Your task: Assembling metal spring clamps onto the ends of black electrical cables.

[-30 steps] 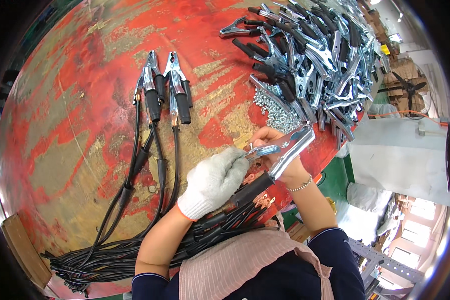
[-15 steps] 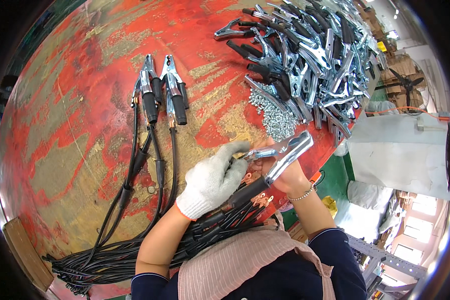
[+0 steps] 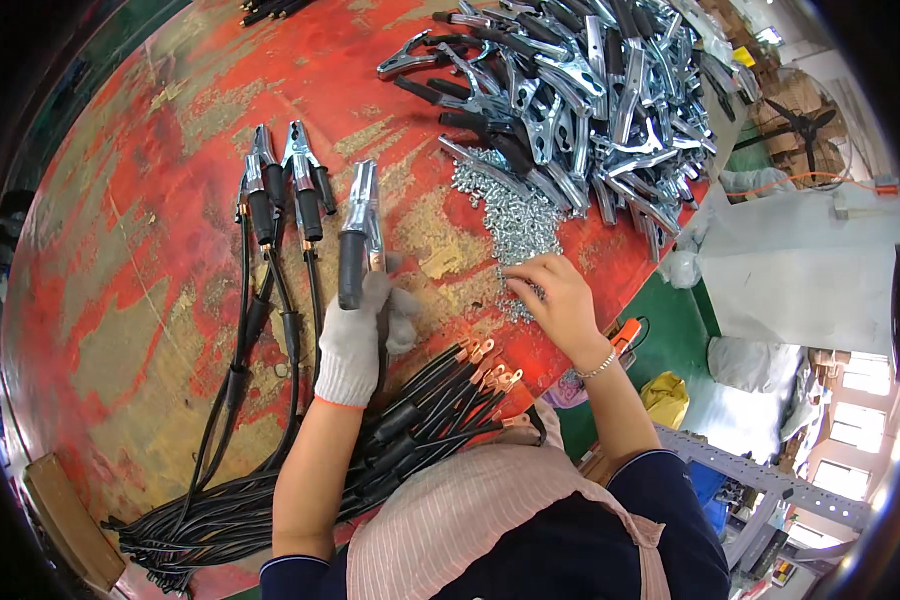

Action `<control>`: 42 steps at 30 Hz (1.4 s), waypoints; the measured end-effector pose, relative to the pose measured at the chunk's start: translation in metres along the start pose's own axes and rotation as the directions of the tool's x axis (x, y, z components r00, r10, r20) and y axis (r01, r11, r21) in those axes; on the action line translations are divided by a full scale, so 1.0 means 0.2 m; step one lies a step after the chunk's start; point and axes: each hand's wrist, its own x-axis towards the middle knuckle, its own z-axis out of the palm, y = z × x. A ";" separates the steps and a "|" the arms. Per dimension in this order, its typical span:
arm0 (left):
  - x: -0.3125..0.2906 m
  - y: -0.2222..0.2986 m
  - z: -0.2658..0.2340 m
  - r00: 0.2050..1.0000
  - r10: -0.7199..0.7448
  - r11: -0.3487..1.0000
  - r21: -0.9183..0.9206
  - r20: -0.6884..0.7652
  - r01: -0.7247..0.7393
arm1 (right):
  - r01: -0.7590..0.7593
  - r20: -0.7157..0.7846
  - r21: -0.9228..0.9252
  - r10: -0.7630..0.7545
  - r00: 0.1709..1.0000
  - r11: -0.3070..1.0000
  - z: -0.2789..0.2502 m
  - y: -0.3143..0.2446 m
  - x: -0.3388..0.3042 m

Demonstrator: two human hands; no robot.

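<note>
My left hand (image 3: 348,345), in a white knit glove, is closed around the lower end of a metal spring clamp (image 3: 366,205). The clamp has a black sleeve on its handle and points away from me. My bare right hand (image 3: 558,305) reaches to the near part of a heap of small silvery screws (image 3: 520,225). Its fingertips are drawn together over the screws; whatever is between them is too small to make out. Left of the held clamp, several clamps (image 3: 302,185) joined to black cables (image 3: 240,385) lie on the table.
A large pile of loose clamps (image 3: 570,110) covers the far right of the worn red table (image 3: 150,290). Black cables with copper lugs (image 3: 482,375) lie bundled along the near edge. A cardboard piece (image 3: 70,515) sits at the near left corner. A fan (image 3: 805,125) stands beyond the right edge.
My left hand has carried the clamp leftward, and it now points away from me. My right hand has left the clamp and come over the screws. The view has shifted slightly.
</note>
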 end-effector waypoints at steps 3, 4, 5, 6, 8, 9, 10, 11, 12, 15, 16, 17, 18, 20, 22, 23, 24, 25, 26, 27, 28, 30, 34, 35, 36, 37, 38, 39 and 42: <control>0.00 -0.04 -0.01 0.999 0.040 0.999 0.000 0.006 -0.040 | 0.046 -0.022 -0.075 -0.048 0.999 0.996 0.06 0.03 0.00; -0.03 -0.03 0.02 0.999 0.046 0.998 0.038 -0.010 -0.045 | 0.066 -0.033 -0.090 -0.069 0.997 0.994 0.08 0.03 0.01; -0.05 -0.02 0.05 0.998 0.052 0.996 0.076 -0.025 -0.050 | 0.085 -0.043 -0.105 -0.090 0.995 0.991 0.08 0.03 0.01; -0.06 -0.01 0.05 0.999 0.039 0.992 0.123 -0.015 -0.037 | 0.085 -0.034 -0.114 -0.090 0.995 0.990 0.09 0.03 0.02; -0.07 -0.04 0.04 0.994 0.102 0.988 0.113 0.049 -0.107 | 0.087 -0.012 -0.140 -0.089 0.996 0.986 0.09 0.04 0.02; -0.07 -0.04 0.05 0.990 0.126 0.984 0.119 0.071 -0.134 | 0.079 -0.019 -0.135 -0.082 0.996 0.988 0.08 0.03 0.03; -0.08 -0.05 0.05 0.991 0.114 0.983 0.134 0.072 -0.123 | 0.073 -0.023 -0.128 -0.076 0.997 0.989 0.07 0.03 0.04; -0.09 -0.05 0.05 0.992 0.101 0.982 0.150 0.074 -0.111 | 0.067 -0.026 -0.123 -0.070 0.997 0.990 0.07 0.02 0.04; -0.09 -0.05 0.05 0.993 0.089 0.981 0.166 0.077 -0.101 | 0.071 -0.025 -0.132 -0.075 0.997 0.989 0.07 0.03 0.04; -0.10 -0.05 0.07 0.995 0.092 0.987 0.129 0.047 -0.097 | 0.084 0.005 -0.181 -0.084 0.996 0.980 0.07 0.03 0.04; -0.11 -0.05 0.07 0.993 0.103 0.988 0.112 0.058 -0.109 | 0.091 0.029 -0.200 -0.087 0.996 0.976 0.06 0.02 0.05; -0.12 -0.05 0.08 0.991 0.115 0.988 0.095 0.068 -0.121 | 0.099 0.054 -0.219 -0.089 0.995 0.971 0.06 0.01 0.06; -0.13 -0.05 0.08 0.989 0.128 0.988 0.077 0.077 -0.134 | 0.103 0.041 -0.202 -0.097 0.994 0.974 0.05 0.01 0.07; -0.12 -0.10 0.06 0.988 0.134 0.973 0.178 0.078 -0.146 | 0.128 0.015 -0.155 -0.127 0.992 0.980 0.04 -0.02 0.11; -0.12 -0.13 0.03 0.993 0.095 0.955 0.275 0.076 -0.113 | 0.007 -0.015 0.160 -0.005 1.000 0.987 0.03 -0.15 0.14; -0.12 -0.12 0.02 0.994 0.091 0.959 0.262 0.058 -0.103 | -0.056 -0.010 0.312 0.062 0.998 0.948 0.02 -0.24 0.16; -0.13 -0.12 0.02 0.996 0.084 0.964 0.251 0.039 -0.091 | 0.007 -0.056 0.361 0.015 0.998 0.933 0.01 -0.32 0.18; -0.13 -0.11 0.03 0.996 0.080 0.966 0.243 0.029 -0.085 | 0.047 -0.073 0.386 -0.020 0.997 0.921 0.01 -0.36 0.19; -0.13 -0.10 0.04 0.995 0.099 0.956 0.274 0.034 -0.104 | 0.087 -0.091 0.411 -0.054 0.994 0.908 0.02 -0.39 0.20; -0.13 -0.12 0.03 0.991 0.128 0.945 0.298 0.040 -0.134 | 0.125 -0.109 0.435 -0.086 0.990 0.892 0.03 -0.41 0.20; -0.13 -0.13 0.03 0.986 0.163 0.932 0.321 0.045 -0.169 | 0.250 -0.149 0.329 -0.211 0.966 0.911 0.05 -0.41 0.23; -0.14 -0.12 0.04 0.979 0.199 0.906 0.371 0.055 -0.205 | 0.265 -0.142 0.267 -0.234 0.962 0.927 0.05 -0.47 0.26; -0.14 -0.11 0.03 0.958 0.281 0.842 0.462 0.061 -0.277 | 0.295 -0.116 0.199 -0.276 0.954 0.935 0.03 -0.52 0.28; -0.14 -0.11 0.02 0.956 0.287 0.835 0.471 0.065 -0.283 | 0.310 -0.116 0.191 -0.292 0.949 0.931 0.02 -0.53 0.29; -0.14 -0.11 0.02 0.954 0.293 0.828 0.480 0.070 -0.289 | 0.309 -0.110 0.191 -0.292 0.950 0.932 0.02 -0.53 0.29; -0.14 -0.11 0.02 0.951 0.298 0.820 0.489 0.078 -0.297 | 0.306 -0.106 0.189 -0.291 0.951 0.933 0.02 -0.53 0.29; -0.14 -0.11 0.02 0.951 0.298 0.825 0.480 0.079 -0.299 | 0.303 -0.102 0.188 -0.289 0.952 0.934 0.02 -0.53 0.29; -0.14 -0.11 0.02 0.951 0.298 0.830 0.470 0.080 -0.300 | 0.274 -0.086 0.208 -0.261 0.961 0.939 0.02 -0.53 0.29; -0.14 -0.11 0.02 0.953 0.292 0.843 0.450 0.081 -0.296 | 0.204 -0.053 0.266 -0.197 0.979 0.942 0.02 -0.52 0.27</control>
